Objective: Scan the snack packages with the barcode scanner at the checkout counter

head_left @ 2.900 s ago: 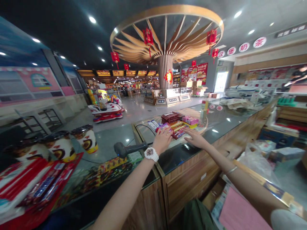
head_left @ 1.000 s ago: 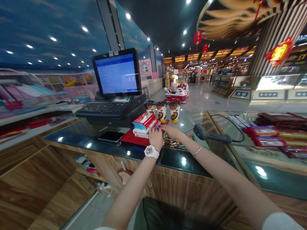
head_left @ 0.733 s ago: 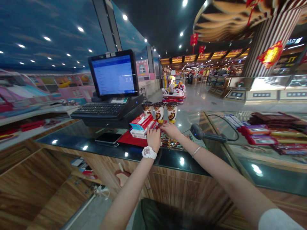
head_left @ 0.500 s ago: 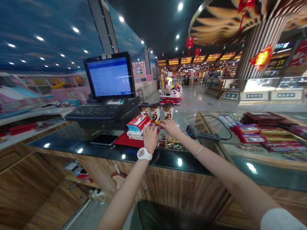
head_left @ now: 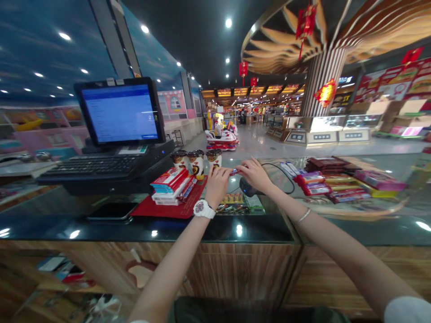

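Both my hands are over the glass counter, to the right of a red mat (head_left: 144,209). Between them is a small red-and-blue wrapped packet (head_left: 233,172), mostly covered by fingers. My left hand (head_left: 217,185), with a white watch at the wrist, is closed on its left end. My right hand (head_left: 255,176) pinches its right end, just above the black barcode scanner (head_left: 247,186). On the mat, left of my hands, lie stacked red, blue and white boxes (head_left: 170,183) with a dark red wrapped bar (head_left: 187,190) beside them. Three lidded cups (head_left: 196,165) stand behind.
A monitor (head_left: 120,114) and keyboard (head_left: 90,166) stand at left, with a dark phone (head_left: 112,211) in front. Wrapped chocolate bars (head_left: 313,184) lie on the right counter, near the scanner's cable (head_left: 292,179). Small packets (head_left: 234,202) show near the counter's front edge.
My view has turned right. My hands have moved right, away from the boxes and cups, carrying the small wrapped packet toward the scanner.
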Tool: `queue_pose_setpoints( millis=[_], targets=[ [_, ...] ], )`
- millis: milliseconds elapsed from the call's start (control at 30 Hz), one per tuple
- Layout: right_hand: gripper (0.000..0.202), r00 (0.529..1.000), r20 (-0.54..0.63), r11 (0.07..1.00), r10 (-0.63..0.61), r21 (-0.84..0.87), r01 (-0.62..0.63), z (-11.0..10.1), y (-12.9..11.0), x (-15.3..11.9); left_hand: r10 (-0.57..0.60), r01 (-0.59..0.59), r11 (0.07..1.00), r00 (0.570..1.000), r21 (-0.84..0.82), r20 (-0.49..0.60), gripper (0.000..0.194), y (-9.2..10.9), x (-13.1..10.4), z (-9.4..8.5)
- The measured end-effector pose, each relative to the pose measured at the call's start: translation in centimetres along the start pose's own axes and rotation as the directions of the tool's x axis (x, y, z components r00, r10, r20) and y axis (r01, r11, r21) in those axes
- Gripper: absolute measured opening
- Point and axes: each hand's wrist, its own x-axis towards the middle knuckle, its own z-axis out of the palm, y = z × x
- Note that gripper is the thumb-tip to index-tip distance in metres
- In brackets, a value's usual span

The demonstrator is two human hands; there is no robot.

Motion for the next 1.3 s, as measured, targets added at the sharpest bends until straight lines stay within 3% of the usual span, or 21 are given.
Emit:
queue_pose_setpoints(
  millis=[267,500,667,967,1167,1300],
  targets=[
    [0.028,0.991,-0.055,0.992,0.125,-0.011,-0.126,-1.9,4.3,-3.8,0.143,-0.146,0.988,0.988,-0.041,-0.057,0.025,3.5,3.8,3.6],
    [0.037,0.982,-0.032,0.978,0.185,0.109,-0.180,-1.6,5.9,-4.9,0.126,-0.132,0.990,0.984,-0.042,-0.122,0.027,2.6,3.7,5.8],
    [0.027,0.976,-0.065,0.972,0.206,0.128,-0.196,-1.9,6.5,-5.4,0.089,-0.103,0.990,0.986,-0.093,-0.143,0.026,1.6,3.0,5.7],
    [0.021,0.970,-0.110,0.971,0.215,0.132,-0.200,-2.1,6.2,-5.5,0.064,-0.081,0.988,0.990,-0.134,-0.126,0.027,1.9,3.1,5.3],
    [0.024,0.935,-0.110,0.916,0.336,0.268,-0.298,-1.3,6.9,-5.4,0.073,-0.098,0.984,0.983,-0.147,-0.167,0.033,2.1,3.0,5.3],
    [0.032,0.879,-0.073,0.808,0.472,0.435,-0.398,-0.7,7.0,-5.2,0.133,-0.152,0.982,0.978,-0.116,-0.159,0.035,2.1,2.9,5.5]
  ],
)
